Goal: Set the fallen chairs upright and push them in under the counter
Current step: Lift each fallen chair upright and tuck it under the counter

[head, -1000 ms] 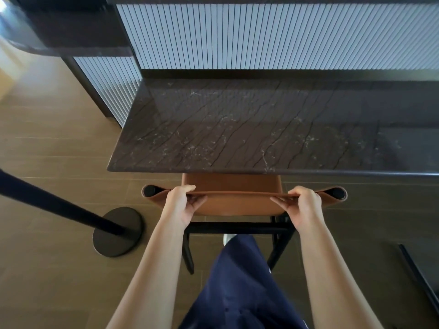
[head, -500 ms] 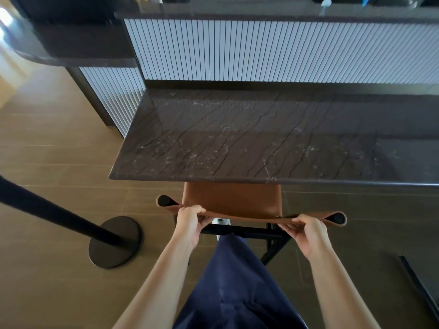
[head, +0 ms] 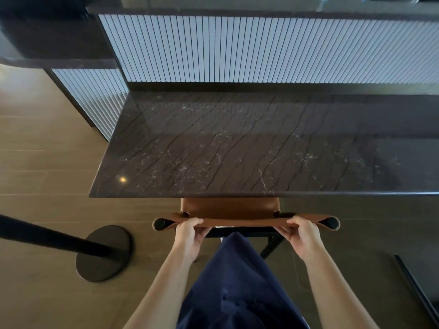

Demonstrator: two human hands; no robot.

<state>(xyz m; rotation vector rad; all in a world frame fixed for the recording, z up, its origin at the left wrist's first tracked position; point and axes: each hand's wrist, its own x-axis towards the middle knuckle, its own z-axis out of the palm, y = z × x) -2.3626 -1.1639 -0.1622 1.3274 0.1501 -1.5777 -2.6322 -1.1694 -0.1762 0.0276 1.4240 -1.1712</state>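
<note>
Sliding chair (head: 230, 207) farther under counter (head: 237, 148), both hands (head: 190, 236) (head: 303, 236) clamping backrest at lower centre, risking knuckles jamming against the edge.

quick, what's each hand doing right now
Left hand: closed, fingers gripping the top edge of the brown chair backrest.
Right hand: closed on the same backrest edge, near its right end.

Bar or restaurant: dark marble counter (head: 237, 150), fluted panel (head: 261, 51) behind it, stanchion base (head: 95, 264) left of it.
</note>
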